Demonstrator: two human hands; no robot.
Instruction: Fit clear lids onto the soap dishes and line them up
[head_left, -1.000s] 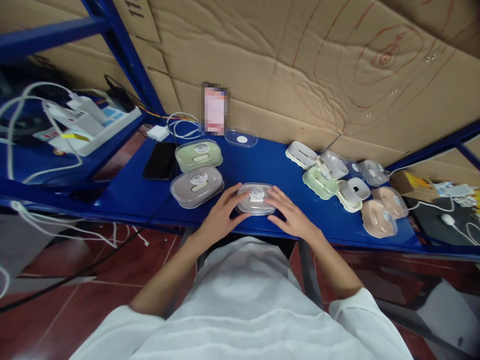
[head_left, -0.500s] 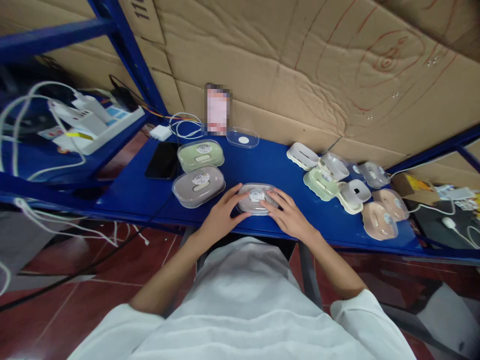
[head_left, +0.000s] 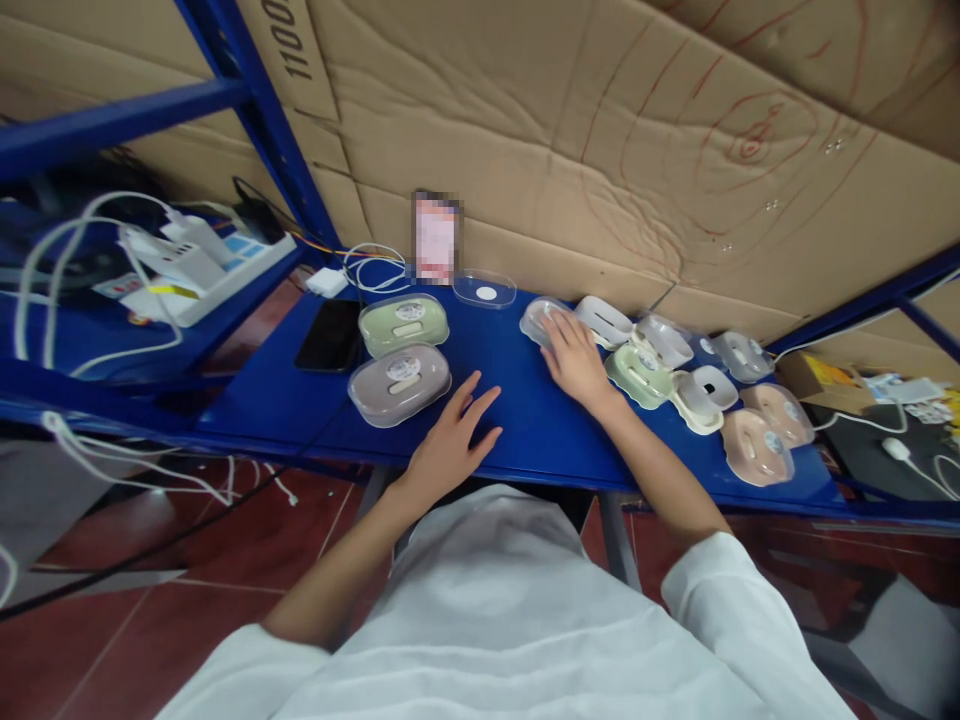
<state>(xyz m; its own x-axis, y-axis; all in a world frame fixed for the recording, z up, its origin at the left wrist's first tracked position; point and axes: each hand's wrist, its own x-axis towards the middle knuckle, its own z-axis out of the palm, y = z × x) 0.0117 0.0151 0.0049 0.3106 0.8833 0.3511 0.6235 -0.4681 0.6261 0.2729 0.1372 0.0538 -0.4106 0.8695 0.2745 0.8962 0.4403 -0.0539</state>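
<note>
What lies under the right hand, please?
Under the right hand is a greyish, clear-covered box. Its left end shows; the fingers hide part of its top, so details there cannot be seen.

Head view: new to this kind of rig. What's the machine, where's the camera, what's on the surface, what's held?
There is no machine: these are a person's two bare hands, seen by a camera worn on the head, looking forward and down. On the blue table, to the left, lie a covered green box, a covered grey box and a black phone-like device; farther back lies a clear lid. More boxes and parts are clustered to the right. The right hand has its fingers on a pale box; whether it grips it is unclear. The left hand is open and holds nothing.
</note>
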